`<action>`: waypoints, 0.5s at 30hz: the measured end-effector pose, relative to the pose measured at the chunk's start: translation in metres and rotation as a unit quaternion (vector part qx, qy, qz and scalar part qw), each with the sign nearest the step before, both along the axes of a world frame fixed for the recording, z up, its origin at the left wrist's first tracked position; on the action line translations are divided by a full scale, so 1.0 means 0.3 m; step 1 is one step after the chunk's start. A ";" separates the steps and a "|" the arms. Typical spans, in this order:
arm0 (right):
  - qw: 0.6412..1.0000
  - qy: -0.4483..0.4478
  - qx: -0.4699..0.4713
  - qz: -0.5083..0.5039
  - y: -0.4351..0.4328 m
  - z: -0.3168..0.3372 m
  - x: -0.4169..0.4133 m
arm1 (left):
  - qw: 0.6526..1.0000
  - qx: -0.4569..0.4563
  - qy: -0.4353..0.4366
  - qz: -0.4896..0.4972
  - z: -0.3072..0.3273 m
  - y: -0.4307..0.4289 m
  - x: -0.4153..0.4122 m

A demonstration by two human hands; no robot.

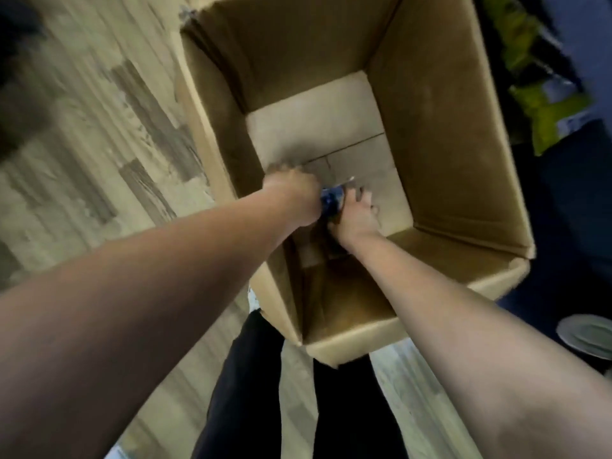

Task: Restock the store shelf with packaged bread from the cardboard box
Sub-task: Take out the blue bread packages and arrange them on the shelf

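Brown cardboard fills most of the view: the cardboard box point(447, 127) stands open on the floor, its top flaps turned outward, seen from straight above. The bottom panels inside show a seam running across them.

Both bare forearms reach down into the box from its near edge and meet low inside, close to the bottom and nearer its left wall than its right. Between the two hands sits a small blue package point(331, 200) with a glint of clear or silvery wrap at its far end. It is blurred and mostly covered, so what it contains cannot be read.

The left hand point(291, 197) shows its back to the camera, the fingers curled under in a fist-like grip that is clamped on the left side of the package. The right hand point(356, 215) presses against the right side, its fingers bent round the package, so this grip is also closed on it. The package looks to be at or just above the bottom of the box; whether it touches the cardboard cannot be told.

Left of the box runs a wood-look plank floor point(82, 127) in pale and grey tones. Below the near corner of the box are the person's legs in black trousers point(245, 376). Right of the box is a dark shelf unit with yellow-green packets point(543, 104), smeared by blur. Near the box's near-right corner lies a pale rounded object point(586, 336), too blurred to name.
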State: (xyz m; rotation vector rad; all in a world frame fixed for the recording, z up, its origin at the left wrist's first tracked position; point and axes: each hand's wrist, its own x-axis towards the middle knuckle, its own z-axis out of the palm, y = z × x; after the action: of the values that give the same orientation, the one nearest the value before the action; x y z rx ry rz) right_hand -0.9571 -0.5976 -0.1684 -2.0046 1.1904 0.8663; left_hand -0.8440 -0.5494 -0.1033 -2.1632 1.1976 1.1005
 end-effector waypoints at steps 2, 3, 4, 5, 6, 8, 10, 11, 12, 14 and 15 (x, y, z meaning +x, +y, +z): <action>1.000 0.029 0.008 0.004 -0.005 -0.114 -0.006 | 1.000 0.015 0.008 -0.003 -0.088 -0.016 -0.004; 0.999 0.047 0.009 0.013 -0.003 -0.165 -0.006 | 1.000 0.016 0.016 0.005 -0.122 -0.024 -0.007; 0.998 0.063 0.010 0.023 0.001 -0.210 -0.002 | 0.999 0.017 0.023 0.014 -0.152 -0.029 -0.010; 0.997 0.073 0.011 0.031 0.005 -0.247 0.005 | 0.999 0.021 0.027 0.019 -0.180 -0.031 -0.012; 0.996 0.077 0.011 0.033 0.007 -0.275 0.012 | 0.999 0.029 0.030 0.021 -0.203 -0.031 -0.016; 0.997 0.076 0.009 0.032 0.007 -0.314 0.015 | 0.998 0.052 0.037 0.025 -0.245 -0.024 -0.025; 0.997 0.061 -0.007 0.038 0.009 -0.330 0.003 | 0.996 0.072 0.045 0.035 -0.274 -0.019 -0.036; 0.998 0.048 -0.016 0.042 0.009 -0.331 -0.003 | 0.995 0.076 0.045 0.038 -0.281 -0.021 -0.039; 0.998 0.035 -0.023 0.039 0.006 -0.327 -0.010 | 0.996 0.075 0.044 0.038 -0.281 -0.026 -0.041; 0.999 0.010 -0.033 0.020 -0.008 -0.301 -0.014 | 0.996 0.072 0.039 0.030 -0.261 -0.036 -0.041; 0.999 -0.005 -0.037 0.011 -0.020 -0.280 -0.012 | 0.996 0.072 0.039 0.026 -0.245 -0.038 -0.038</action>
State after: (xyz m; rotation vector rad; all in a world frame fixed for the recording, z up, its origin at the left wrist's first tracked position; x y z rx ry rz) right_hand -0.9608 -0.6035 -0.2524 -2.0820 1.2135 0.8339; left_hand -0.8552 -0.5609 -0.1768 -2.0690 1.0652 1.2624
